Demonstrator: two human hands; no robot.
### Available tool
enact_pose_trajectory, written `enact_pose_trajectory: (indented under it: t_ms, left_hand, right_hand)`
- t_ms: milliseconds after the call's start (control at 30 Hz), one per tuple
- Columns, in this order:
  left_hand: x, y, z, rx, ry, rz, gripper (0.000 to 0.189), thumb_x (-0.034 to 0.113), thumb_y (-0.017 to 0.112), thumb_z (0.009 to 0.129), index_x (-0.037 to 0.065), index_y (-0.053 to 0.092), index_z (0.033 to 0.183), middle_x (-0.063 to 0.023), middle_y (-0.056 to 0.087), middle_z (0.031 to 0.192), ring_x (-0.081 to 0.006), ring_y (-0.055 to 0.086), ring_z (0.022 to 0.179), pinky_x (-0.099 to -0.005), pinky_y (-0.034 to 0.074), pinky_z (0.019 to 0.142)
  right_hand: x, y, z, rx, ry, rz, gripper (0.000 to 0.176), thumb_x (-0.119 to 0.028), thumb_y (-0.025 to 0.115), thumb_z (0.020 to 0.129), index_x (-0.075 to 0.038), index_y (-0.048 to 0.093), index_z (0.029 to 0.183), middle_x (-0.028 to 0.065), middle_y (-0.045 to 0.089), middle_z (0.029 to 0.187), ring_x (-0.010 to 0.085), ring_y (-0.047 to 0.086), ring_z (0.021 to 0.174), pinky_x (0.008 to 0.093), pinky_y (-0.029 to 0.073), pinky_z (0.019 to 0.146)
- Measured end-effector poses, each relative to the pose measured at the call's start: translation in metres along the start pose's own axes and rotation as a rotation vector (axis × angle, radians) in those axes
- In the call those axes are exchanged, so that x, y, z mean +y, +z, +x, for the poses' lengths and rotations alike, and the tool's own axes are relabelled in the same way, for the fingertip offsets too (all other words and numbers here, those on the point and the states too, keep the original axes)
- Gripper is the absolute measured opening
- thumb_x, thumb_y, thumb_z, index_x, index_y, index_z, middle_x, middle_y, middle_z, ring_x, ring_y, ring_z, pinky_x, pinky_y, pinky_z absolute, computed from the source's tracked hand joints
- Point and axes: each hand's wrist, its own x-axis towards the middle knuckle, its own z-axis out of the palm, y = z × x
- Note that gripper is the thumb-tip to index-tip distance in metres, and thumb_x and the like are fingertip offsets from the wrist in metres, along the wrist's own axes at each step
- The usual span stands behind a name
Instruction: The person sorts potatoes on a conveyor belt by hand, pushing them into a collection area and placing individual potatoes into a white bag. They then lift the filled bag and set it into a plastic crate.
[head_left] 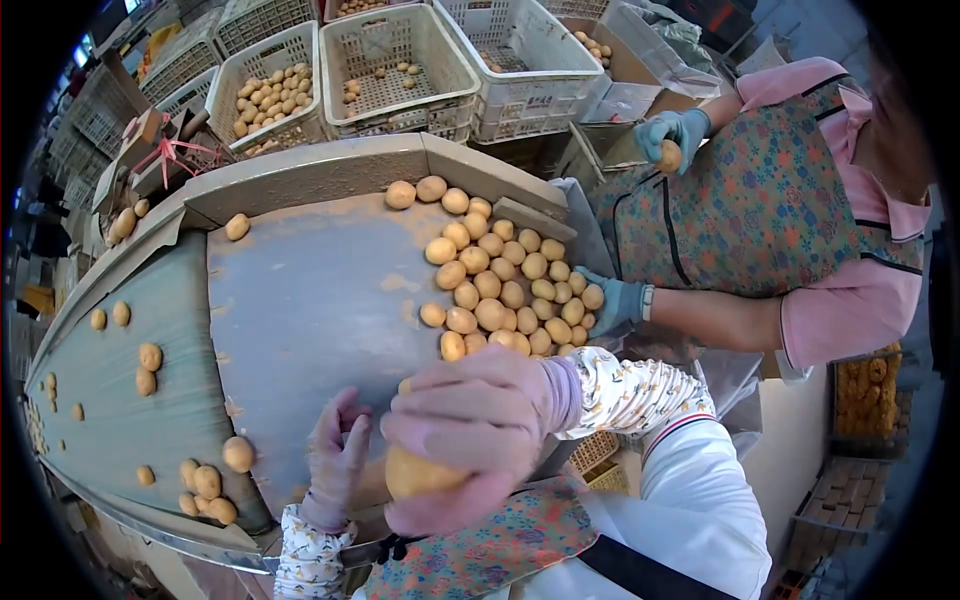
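Observation:
My right hand [470, 420], in a pale pink glove, is closed around a large yellow potato [420, 474] near the front edge of the grey sorting surface [310, 300]. To its left, my left hand [337, 455], gloved in the same colour, is raised at the front edge with thumb and fingers apart and nothing between them. Beyond my right hand, potatoes [490, 285] lie massed at the right end of the surface. More potatoes [207, 482] rest on the green belt [110, 390] at the left.
A co-worker in a floral apron [740, 200] stands at the right, one gloved hand [672, 135] holding a potato, the other [618, 303] beside the pile. Plastic crates [400, 60], some with potatoes, line the far side behind the raised wooden rim [310, 165].

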Motion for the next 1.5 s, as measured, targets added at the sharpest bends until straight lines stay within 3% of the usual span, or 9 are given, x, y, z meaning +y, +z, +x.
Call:
enact_pose_trajectory:
  t_ms: [100,200,267,333,467,600,1033,1367,1500]
  left_hand:
    - [0.003,-0.004,-0.002,-0.028,0.034,0.186,0.043,0.014,0.063,0.101,0.000,0.055,0.141,-0.0067,0.070,0.107,-0.0092,0.062,0.084,-0.0250,0.053,0.072]
    - [0.021,0.000,-0.006,-0.052,-0.048,0.192,0.043,0.014,0.063,0.101,0.001,0.055,0.141,-0.0062,0.069,0.109,-0.0092,0.060,0.084,-0.0248,0.051,0.073]
    - [0.033,0.000,-0.008,-0.058,-0.100,0.189,0.044,0.015,0.063,0.101,0.002,0.055,0.143,-0.0052,0.068,0.113,-0.0100,0.060,0.096,-0.0253,0.051,0.083]
    - [0.020,-0.004,-0.007,0.003,-0.004,0.207,0.043,0.014,0.063,0.101,0.002,0.056,0.141,-0.0056,0.070,0.108,-0.0059,0.055,0.072,-0.0222,0.046,0.061]
    - [0.012,-0.006,-0.001,0.075,-0.009,0.121,0.043,0.012,0.061,0.102,0.003,0.054,0.144,-0.0058,0.069,0.114,-0.0077,0.056,0.083,-0.0233,0.047,0.071]
    - [0.009,-0.007,-0.001,0.052,-0.063,0.059,0.045,0.008,0.057,0.104,0.000,0.049,0.148,-0.0081,0.065,0.121,-0.0139,0.059,0.104,-0.0279,0.049,0.094]
    - [0.011,-0.004,0.003,0.010,-0.152,0.052,0.043,0.007,0.061,0.103,0.002,0.053,0.145,-0.0058,0.067,0.117,-0.0100,0.060,0.099,-0.0239,0.050,0.087]
    - [0.013,-0.005,0.004,0.034,-0.015,0.267,0.042,0.013,0.067,0.099,0.000,0.058,0.138,-0.0081,0.071,0.103,-0.0120,0.066,0.079,-0.0286,0.055,0.066]
    - [0.017,-0.010,0.004,0.034,0.010,0.431,0.034,0.019,0.067,0.098,0.004,0.064,0.129,-0.0118,0.072,0.092,-0.0193,0.068,0.075,-0.0334,0.055,0.066]
  right_hand:
    - [0.079,-0.046,-0.035,-0.092,0.717,0.344,0.045,-0.018,0.075,0.088,-0.003,0.064,0.129,0.0157,0.067,0.117,0.0317,0.066,0.100,0.0380,0.055,0.088]
    - [0.179,-0.048,-0.002,-0.174,0.291,-0.961,0.052,-0.015,0.073,0.088,-0.001,0.058,0.136,0.0212,0.063,0.130,0.0398,0.061,0.119,0.0468,0.049,0.103]
    - [0.159,-0.045,-0.030,-0.261,0.344,-0.752,0.052,-0.016,0.074,0.086,0.000,0.060,0.134,0.0207,0.064,0.130,0.0401,0.062,0.118,0.0479,0.050,0.102]
    - [0.114,-0.032,-0.045,-0.530,0.410,-0.377,0.052,-0.019,0.075,0.085,0.000,0.062,0.131,0.0198,0.064,0.129,0.0401,0.062,0.117,0.0478,0.050,0.099]
    - [0.049,-0.002,-0.184,-0.664,1.053,-0.157,0.051,-0.040,0.069,0.092,-0.007,0.063,0.130,0.0171,0.064,0.119,0.0361,0.062,0.110,0.0494,0.048,0.097]
    - [-0.074,0.002,-0.221,-0.943,0.935,-0.244,0.100,-0.062,0.066,0.090,-0.009,0.024,0.164,0.0367,0.017,0.163,0.0533,0.021,0.152,0.0644,0.022,0.121]
    - [-0.072,-0.011,-0.187,-0.931,0.873,-0.133,0.050,-0.015,0.066,0.086,-0.027,0.064,0.134,0.0094,0.056,0.112,0.0269,0.056,0.107,0.0469,0.043,0.094]
    - [-0.065,0.077,-0.184,-1.254,0.605,-0.307,0.041,-0.037,0.073,0.088,-0.019,0.064,0.124,0.0020,0.061,0.089,0.0205,0.061,0.084,0.0381,0.044,0.072]
    - [-0.051,0.060,-0.146,-0.855,0.502,-0.127,0.038,-0.046,0.074,0.089,-0.011,0.062,0.101,0.0022,0.058,0.076,0.0195,0.059,0.069,0.0352,0.044,0.063]
